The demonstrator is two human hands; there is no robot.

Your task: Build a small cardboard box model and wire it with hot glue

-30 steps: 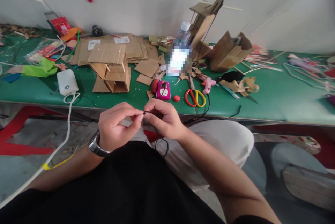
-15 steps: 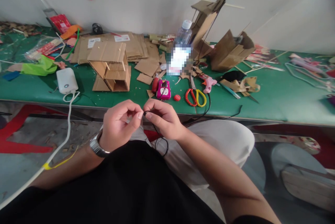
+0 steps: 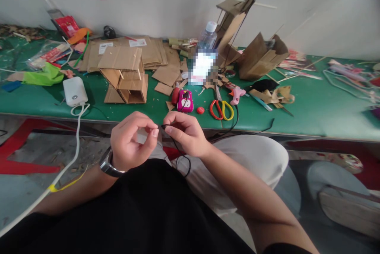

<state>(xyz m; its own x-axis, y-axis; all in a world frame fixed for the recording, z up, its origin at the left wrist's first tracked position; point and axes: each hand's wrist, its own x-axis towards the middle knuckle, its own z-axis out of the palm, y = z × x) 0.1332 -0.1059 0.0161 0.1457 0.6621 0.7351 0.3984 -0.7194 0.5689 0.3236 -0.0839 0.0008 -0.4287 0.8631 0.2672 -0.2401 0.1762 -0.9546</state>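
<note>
A thin black cord [image 3: 190, 163] hangs in a loop over my lap. My right hand [image 3: 187, 134] pinches it near one end between thumb and index finger. Facing it, my left hand [image 3: 132, 141], with a metal watch [image 3: 109, 163] on the wrist, has thumb and index fingertip pressed together at the cord's tip. The bit between the fingertips is very small. Both hands are held above my lap, just before the edge of the green table [image 3: 320, 121].
On the table are a cardboard model [image 3: 127, 74], a pink box-like item [image 3: 185, 101], scissors [image 3: 222, 109], a pink glue gun [image 3: 237, 95], a bottle [image 3: 208, 37] and a cardboard bag shape [image 3: 261, 58]. A white power bank [image 3: 75, 91] trails a cable past my left arm.
My left hand has drawn slightly left, widening the small gap between the two hands' fingertips. My right hand keeps its pinch on the cord, almost unmoved.
</note>
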